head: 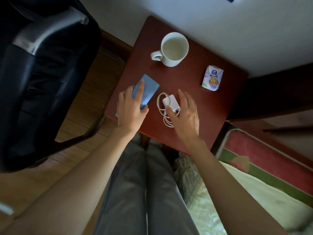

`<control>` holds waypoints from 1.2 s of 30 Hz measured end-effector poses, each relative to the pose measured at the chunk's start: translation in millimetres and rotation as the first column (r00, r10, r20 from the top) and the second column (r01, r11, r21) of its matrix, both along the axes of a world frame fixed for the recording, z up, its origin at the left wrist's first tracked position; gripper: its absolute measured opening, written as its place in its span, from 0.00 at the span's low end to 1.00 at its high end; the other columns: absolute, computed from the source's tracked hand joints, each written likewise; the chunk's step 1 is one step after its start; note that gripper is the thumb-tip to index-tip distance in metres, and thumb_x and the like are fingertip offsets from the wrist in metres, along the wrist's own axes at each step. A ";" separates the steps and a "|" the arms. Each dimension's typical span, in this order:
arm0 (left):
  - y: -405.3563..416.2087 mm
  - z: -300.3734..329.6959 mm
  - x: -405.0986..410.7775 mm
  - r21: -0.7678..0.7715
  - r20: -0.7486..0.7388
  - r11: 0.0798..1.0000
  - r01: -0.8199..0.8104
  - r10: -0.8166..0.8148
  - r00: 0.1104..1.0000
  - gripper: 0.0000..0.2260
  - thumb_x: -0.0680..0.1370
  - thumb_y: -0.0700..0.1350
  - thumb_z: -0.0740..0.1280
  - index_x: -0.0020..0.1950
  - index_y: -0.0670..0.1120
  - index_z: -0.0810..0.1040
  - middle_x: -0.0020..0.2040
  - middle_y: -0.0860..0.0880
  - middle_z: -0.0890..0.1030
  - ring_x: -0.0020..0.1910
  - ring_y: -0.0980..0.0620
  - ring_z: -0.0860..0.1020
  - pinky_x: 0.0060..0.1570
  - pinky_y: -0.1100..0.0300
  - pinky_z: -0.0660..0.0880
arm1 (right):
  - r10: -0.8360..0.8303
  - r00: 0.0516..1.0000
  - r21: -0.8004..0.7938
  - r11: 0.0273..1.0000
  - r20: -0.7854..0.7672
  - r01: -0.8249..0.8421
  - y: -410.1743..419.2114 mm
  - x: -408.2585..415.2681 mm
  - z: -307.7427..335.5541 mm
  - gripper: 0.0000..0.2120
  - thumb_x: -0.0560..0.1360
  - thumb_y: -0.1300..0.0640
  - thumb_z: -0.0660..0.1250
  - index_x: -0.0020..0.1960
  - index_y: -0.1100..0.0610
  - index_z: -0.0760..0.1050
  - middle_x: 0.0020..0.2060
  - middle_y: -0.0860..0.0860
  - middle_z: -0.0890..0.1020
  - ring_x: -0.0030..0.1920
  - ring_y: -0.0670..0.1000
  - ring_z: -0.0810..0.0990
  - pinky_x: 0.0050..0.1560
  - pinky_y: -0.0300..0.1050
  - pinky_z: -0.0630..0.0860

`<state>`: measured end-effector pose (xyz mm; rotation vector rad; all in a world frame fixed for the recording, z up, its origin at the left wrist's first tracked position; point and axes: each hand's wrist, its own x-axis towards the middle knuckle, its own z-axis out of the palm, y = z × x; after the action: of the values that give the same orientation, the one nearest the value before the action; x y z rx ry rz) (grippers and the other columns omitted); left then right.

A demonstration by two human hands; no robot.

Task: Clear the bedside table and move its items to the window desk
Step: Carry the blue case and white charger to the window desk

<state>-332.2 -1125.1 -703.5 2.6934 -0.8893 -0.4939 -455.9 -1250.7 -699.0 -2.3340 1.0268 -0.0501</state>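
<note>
My left grip (130, 109) holds the blue phone (149, 89) at the surface's (186, 78) near-left edge, index finger laid straight along it. My right grip (184, 112) spreads wide over the white charger (170, 101) and its coiled cable (160, 106), thumb touching the block. Beyond them I see the white mug (174, 48) and, to the right, a tissue packet (212, 78).
</note>
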 end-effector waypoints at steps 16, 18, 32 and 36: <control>36.7 11.1 -15.4 -0.065 -0.032 0.996 -0.060 0.058 0.998 0.35 0.69 0.45 0.73 0.73 0.46 0.63 0.60 0.37 0.74 0.53 0.38 0.73 0.50 0.46 0.74 | 0.192 0.964 -0.237 0.943 -0.185 -0.233 5.3 10.6 -41.4 0.32 0.71 0.46 0.71 0.71 0.52 0.64 0.63 0.57 0.73 0.64 0.58 0.72 0.58 0.55 0.73; 38.1 11.6 -16.9 -0.072 -0.043 0.995 -0.066 0.063 0.997 0.35 0.69 0.45 0.73 0.73 0.46 0.63 0.60 0.37 0.74 0.53 0.38 0.73 0.49 0.46 0.75 | 0.214 0.962 -0.289 0.923 -0.167 -0.256 2.5 7.9 -45.6 0.28 0.71 0.50 0.69 0.69 0.53 0.66 0.58 0.58 0.76 0.57 0.57 0.75 0.52 0.54 0.76; 44.0 54.0 -7.9 -0.166 -0.024 0.979 -0.116 0.114 0.993 0.37 0.67 0.44 0.75 0.73 0.47 0.63 0.60 0.39 0.74 0.54 0.38 0.72 0.46 0.47 0.77 | -0.011 0.977 0.056 0.998 0.215 -0.001 11.1 8.3 24.7 0.20 0.67 0.57 0.71 0.59 0.54 0.76 0.51 0.50 0.79 0.46 0.50 0.79 0.42 0.43 0.76; 49.8 98.8 -12.1 -0.207 -0.001 0.972 -0.106 0.108 0.994 0.38 0.66 0.44 0.76 0.73 0.48 0.63 0.60 0.39 0.74 0.54 0.39 0.73 0.46 0.48 0.77 | -0.049 0.957 0.169 0.986 0.285 0.000 21.9 -0.8 95.1 0.20 0.68 0.55 0.72 0.59 0.53 0.75 0.51 0.48 0.80 0.47 0.46 0.78 0.45 0.38 0.75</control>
<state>-344.4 -1075.3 -604.7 2.5390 -0.7482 -0.3431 -456.7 -1228.8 -603.8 -2.0865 0.8779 -0.2950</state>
